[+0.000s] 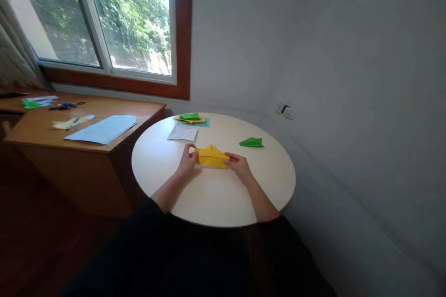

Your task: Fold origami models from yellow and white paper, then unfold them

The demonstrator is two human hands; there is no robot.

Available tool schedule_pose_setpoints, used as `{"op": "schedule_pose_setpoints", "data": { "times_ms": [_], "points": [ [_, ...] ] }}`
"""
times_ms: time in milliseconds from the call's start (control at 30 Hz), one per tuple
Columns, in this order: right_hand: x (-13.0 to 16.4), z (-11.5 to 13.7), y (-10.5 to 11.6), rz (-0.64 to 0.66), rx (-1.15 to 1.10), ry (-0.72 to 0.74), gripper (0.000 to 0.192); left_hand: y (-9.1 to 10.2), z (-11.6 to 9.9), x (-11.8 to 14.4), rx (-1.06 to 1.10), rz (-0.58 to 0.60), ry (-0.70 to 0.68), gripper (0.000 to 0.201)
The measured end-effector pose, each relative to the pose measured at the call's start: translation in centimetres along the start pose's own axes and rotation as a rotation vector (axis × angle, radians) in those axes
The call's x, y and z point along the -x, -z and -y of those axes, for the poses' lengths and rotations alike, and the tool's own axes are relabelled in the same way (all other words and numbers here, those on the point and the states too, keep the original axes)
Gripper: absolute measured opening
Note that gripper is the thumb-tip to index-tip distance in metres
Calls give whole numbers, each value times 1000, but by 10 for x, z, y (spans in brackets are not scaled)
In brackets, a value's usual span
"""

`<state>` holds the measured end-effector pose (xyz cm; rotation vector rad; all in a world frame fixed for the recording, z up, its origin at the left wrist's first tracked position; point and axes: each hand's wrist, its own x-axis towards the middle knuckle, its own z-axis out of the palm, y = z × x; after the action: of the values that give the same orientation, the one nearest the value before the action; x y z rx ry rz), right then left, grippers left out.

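A folded yellow paper (211,158) with a pointed peak along its upper edge is held just over the round white table. My left hand (188,158) pinches its left end between thumb and fingers. At the opposite end, my right hand (239,163) grips the paper the same way. Beyond the left hand lies a creased white paper (183,132). To the right, a folded green paper (251,142) rests on the table by itself.
The round white table (216,204) stands by the wall. At its back sits a stack of coloured papers (191,119). On the left, a wooden desk (139,110) holds a large pale blue sheet (104,129), paper scraps (71,123) and small dark tools (66,106). A socket (289,112) is on the wall.
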<state>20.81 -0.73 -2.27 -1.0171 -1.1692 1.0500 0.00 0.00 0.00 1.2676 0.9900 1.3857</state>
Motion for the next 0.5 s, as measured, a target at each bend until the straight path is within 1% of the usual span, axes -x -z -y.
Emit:
{"op": "schedule_pose_setpoints", "data": {
  "times_ms": [200,500],
  "points": [
    [4,6,1,47,17,-10,46,-2,1,0,61,-26,-47,22],
    [6,8,-1,79,-1,-24,48,-1,-3,3,-39,-8,-113,19]
  ]
}}
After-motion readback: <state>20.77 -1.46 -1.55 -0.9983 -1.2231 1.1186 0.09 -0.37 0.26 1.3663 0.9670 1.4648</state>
